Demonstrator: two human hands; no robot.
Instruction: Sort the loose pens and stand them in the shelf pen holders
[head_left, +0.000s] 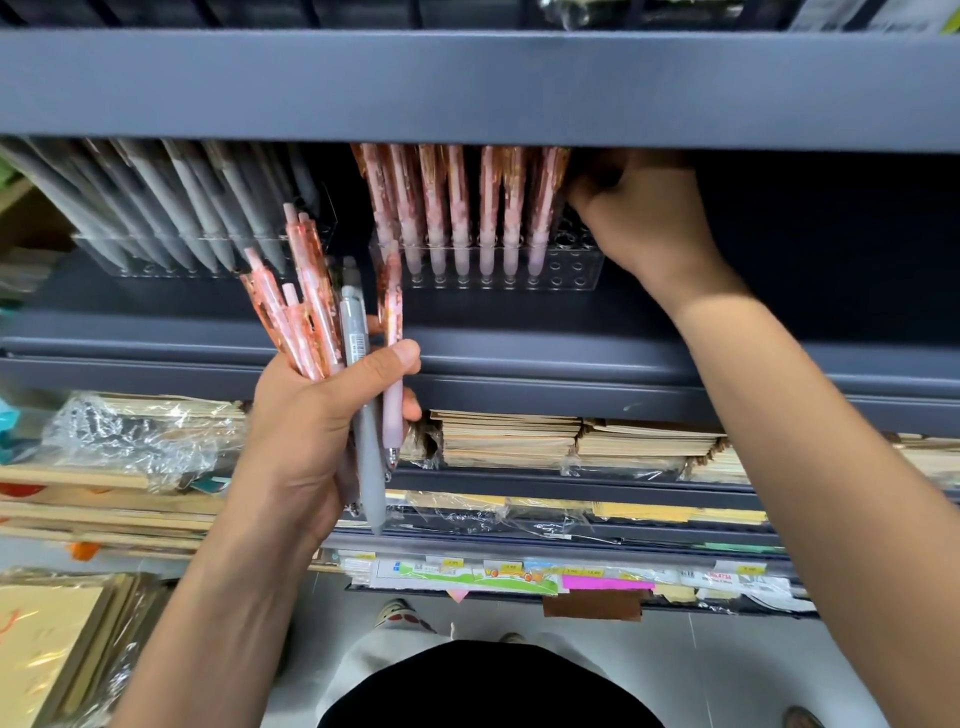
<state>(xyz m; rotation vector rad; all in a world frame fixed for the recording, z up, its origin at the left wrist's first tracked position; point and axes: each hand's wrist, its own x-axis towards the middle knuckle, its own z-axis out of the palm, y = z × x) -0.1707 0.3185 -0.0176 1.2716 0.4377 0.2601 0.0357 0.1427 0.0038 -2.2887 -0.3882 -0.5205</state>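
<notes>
The left hand (311, 415) grips a bundle of loose pink pens (311, 291) and one grey pen (370, 467); the right hand (644, 218) curls against the rightmost standing pen (543, 208) in the clear holder (571, 270).

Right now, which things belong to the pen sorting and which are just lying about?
Job: loose pens, gripped by left hand; right hand at pink pens; their clear holder; grey pens' holder.
Lying about: brown paper stacks; plastic-wrapped packs; price labels.

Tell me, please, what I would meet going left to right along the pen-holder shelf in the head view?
Grey pens → pink patterned pens → right hand.
</notes>
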